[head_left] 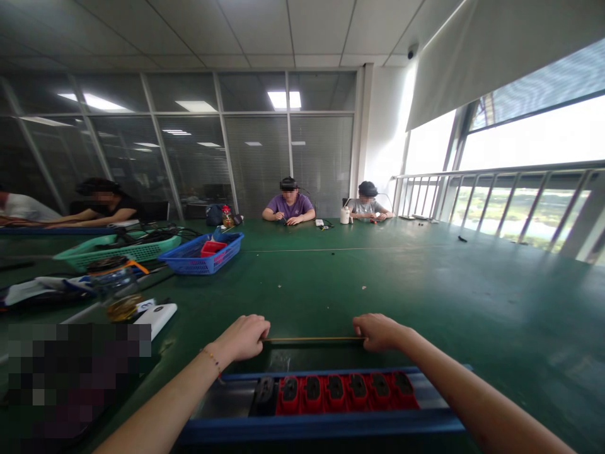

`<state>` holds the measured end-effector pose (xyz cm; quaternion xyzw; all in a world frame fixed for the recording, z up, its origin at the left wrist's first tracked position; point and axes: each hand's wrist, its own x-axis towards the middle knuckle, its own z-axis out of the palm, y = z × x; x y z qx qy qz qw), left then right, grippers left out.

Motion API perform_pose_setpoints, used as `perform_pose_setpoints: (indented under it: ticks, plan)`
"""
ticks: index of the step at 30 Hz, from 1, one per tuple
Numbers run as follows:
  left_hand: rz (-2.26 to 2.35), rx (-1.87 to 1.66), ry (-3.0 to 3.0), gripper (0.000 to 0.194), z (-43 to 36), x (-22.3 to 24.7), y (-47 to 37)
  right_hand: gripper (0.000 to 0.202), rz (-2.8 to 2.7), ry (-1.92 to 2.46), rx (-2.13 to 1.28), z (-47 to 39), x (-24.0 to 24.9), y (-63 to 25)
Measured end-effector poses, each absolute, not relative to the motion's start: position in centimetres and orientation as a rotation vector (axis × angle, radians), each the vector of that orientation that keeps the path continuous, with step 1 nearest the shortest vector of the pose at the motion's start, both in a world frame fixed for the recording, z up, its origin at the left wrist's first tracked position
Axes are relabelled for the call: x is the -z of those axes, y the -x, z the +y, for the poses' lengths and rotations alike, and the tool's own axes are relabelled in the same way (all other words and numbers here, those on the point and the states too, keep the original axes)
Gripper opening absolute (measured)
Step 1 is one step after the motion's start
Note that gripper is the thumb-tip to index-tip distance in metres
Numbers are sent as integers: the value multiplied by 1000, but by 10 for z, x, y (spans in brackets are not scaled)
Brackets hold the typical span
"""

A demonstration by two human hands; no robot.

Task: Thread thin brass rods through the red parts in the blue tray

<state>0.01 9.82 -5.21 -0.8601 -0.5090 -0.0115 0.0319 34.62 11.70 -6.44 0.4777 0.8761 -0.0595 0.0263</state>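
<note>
My left hand (246, 335) and my right hand (378, 331) are raised in front of me, fingers curled, each closed on one end of a thin, straight, tan strip (314, 339). The strip runs level between them; its exact kind is unclear. Just on my side of it lies a long power strip (326, 421) with a blue housing. A row of several red socket modules (335, 394) sits in its channel, with one black module (266, 394) at the left end. Bare silvery channel shows at both ends. My forearms pass over the housing's ends.
On the left are a blue basket (203, 263) with a red part, a green basket (75, 254) of cables, a jar (113, 287) and a white power bank (163, 316). Several people sit around the green table (406, 290), two at its far edge.
</note>
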Motion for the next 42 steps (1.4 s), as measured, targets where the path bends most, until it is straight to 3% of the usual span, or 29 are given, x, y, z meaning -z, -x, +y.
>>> perform_pose_setpoints:
  ticks: [3, 7, 12, 16, 23, 29, 42]
  plan:
    - [-1606, 124, 2611, 16, 91, 43, 2, 19, 2793, -1510, 288, 110, 61, -356]
    - [-1761, 487, 2675, 16, 71, 27, 6, 14, 3029, -1682, 791, 83, 47, -372]
    - [-1919, 879, 2752, 30, 35, 20, 1, 22, 3057, -1802, 1344, 36, 35, -381]
    - [-2039, 976, 2889, 38, 11, 21, -2, 29, 2891, -1862, 1547, 10, 36, -388]
    - [-2182, 946, 3112, 35, 3, 26, 2, 33, 2685, -1813, 1732, -4, 39, -395]
    - [-2228, 890, 3132, 37, 9, 37, 1, 33, 2667, -1785, 1621, -2, 42, -393]
    - [-2290, 955, 3161, 37, 9, 41, -1, 43, 2587, -1822, 1705, 0, 46, -393]
